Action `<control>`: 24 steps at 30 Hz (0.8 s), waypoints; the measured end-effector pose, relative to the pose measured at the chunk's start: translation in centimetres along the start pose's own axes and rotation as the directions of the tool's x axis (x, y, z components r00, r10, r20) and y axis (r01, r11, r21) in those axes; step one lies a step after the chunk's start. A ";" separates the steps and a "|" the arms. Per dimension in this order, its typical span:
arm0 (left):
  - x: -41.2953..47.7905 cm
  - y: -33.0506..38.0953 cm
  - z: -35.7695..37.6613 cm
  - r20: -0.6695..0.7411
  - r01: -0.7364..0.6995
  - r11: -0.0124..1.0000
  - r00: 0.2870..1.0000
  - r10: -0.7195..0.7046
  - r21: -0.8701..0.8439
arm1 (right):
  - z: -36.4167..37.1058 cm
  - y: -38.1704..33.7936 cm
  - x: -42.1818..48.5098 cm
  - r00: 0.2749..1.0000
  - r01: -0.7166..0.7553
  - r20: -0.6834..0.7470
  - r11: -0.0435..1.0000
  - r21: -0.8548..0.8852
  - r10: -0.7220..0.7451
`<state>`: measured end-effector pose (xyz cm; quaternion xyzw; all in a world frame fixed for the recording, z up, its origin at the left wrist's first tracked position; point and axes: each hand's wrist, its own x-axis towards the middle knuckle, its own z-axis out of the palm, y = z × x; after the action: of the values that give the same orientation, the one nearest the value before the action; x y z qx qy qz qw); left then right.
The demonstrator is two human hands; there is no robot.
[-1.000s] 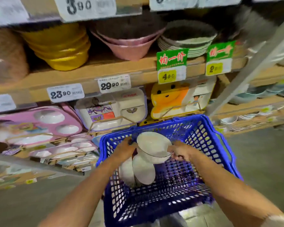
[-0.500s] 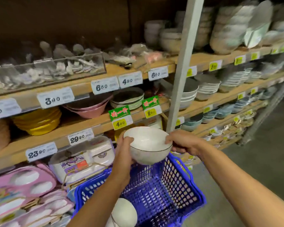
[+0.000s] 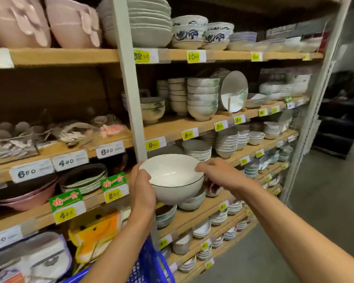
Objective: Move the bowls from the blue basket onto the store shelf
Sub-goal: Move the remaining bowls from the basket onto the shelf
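left hand (image 3: 142, 190): bare
right hand (image 3: 217, 173): bare
forearms (image 3: 294, 231): seen uncovered up to frame edge
fine detail: likely lost to motion blur

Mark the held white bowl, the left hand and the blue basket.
white bowl (image 3: 170, 174): head view, inside wall.
left hand (image 3: 141, 189): head view, back of the hand.
blue basket (image 3: 151, 264): head view, mesh side wall.

The blue basket (image 3: 147, 266) is cut off by the bottom edge. Far yellow price labels (image 3: 267, 177) blur beyond reading.
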<state>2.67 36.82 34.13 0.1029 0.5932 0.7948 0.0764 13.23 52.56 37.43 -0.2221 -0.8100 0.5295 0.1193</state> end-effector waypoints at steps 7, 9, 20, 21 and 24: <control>1.4 1.4 8.1 -0.048 -0.029 0.998 0.998 0.027 -0.056 | -6.3 0.4 3.0 0.997 0.034 0.047 0.936 0.352 -0.054; 2.1 2.2 9.5 -0.046 -0.019 0.999 0.999 0.016 -0.049 | -7.2 0.0 4.5 0.997 0.029 0.045 0.878 0.478 -0.057; 9.8 5.3 12.6 0.006 -0.116 0.993 0.993 0.116 -0.003 | -7.2 -3.9 15.0 0.997 0.004 0.049 0.672 0.740 -0.061; 10.8 5.2 12.7 0.004 -0.110 0.994 0.994 0.110 -0.019 | -7.0 -4.3 16.1 0.997 0.021 0.033 0.665 0.747 -0.069; 14.1 5.0 13.2 -0.023 -0.088 0.994 0.996 0.086 -0.058 | -6.4 -5.5 19.3 0.997 0.062 -0.023 0.634 0.771 -0.069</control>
<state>-7.56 51.11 43.54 0.1184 0.5651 0.8155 0.0388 -2.18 65.24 44.22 -0.1182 -0.5152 0.8205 0.2179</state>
